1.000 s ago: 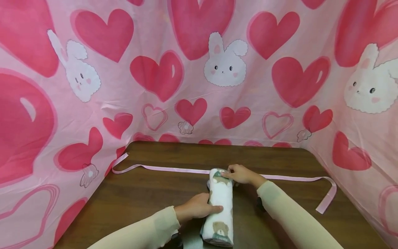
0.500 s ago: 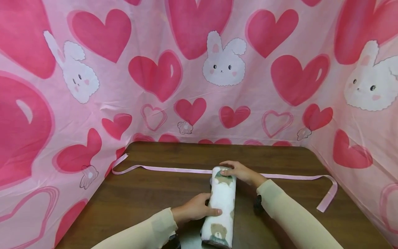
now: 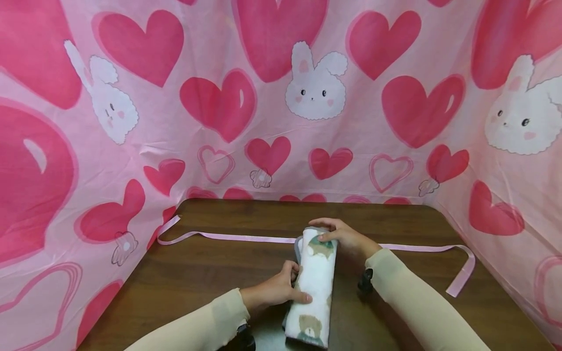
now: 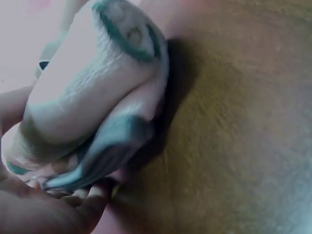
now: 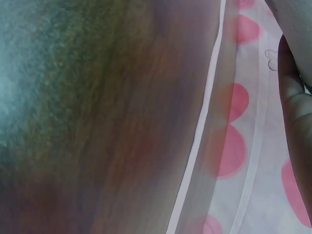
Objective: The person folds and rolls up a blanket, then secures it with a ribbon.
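A rolled towel (image 3: 315,287), white with a brown bear print and grey-green patches, stands out lengthwise in the middle of the head view. My left hand (image 3: 279,290) grips its near half from the left, thumb on top. The left wrist view shows the spiral-folded towel end (image 4: 117,141), with the fingers (image 4: 97,197) underneath. At the far end my right hand (image 3: 349,240) holds the towel, thumb on the print and fingers over the end. Behind the roll, a pink ribbon (image 3: 246,238) runs across the table. Only part of the right hand (image 5: 298,117) shows in its wrist view.
The brown wooden table (image 3: 210,278) ends at a pink cloth backdrop (image 3: 268,122) printed with hearts and rabbits, which closes in the back and both sides. The ribbon's right tail (image 3: 461,278) curls toward the near right.
The far end of the towel roll has shifted up and right in the head view, the right hand going with it. My left hand stays nearly in place. The ribbon has not moved.
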A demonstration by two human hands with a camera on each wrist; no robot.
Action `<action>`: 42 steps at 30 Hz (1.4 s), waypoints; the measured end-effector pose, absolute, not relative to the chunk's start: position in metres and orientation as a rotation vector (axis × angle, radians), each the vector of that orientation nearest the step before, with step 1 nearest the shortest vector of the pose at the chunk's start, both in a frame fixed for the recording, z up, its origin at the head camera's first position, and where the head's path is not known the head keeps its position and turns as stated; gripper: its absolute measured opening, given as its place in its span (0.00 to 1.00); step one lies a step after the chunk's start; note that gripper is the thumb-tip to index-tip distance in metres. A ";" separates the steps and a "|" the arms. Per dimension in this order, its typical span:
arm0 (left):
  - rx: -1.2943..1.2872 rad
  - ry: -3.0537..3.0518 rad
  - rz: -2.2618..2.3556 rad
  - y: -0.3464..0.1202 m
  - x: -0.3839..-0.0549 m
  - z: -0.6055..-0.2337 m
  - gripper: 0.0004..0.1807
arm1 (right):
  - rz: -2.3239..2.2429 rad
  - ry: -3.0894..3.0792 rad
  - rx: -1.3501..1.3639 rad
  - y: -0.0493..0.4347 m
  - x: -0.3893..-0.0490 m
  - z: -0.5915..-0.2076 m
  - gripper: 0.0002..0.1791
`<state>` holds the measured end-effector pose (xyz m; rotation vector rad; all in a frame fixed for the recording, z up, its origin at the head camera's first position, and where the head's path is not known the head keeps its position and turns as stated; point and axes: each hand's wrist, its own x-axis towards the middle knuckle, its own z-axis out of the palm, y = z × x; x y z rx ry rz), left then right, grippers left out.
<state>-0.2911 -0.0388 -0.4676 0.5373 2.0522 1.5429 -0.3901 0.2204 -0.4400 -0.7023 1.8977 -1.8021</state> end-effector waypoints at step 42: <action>0.400 1.806 1.663 -0.038 -0.322 -0.469 0.19 | -1.727 2.268 -0.374 0.219 -0.454 -0.422 0.26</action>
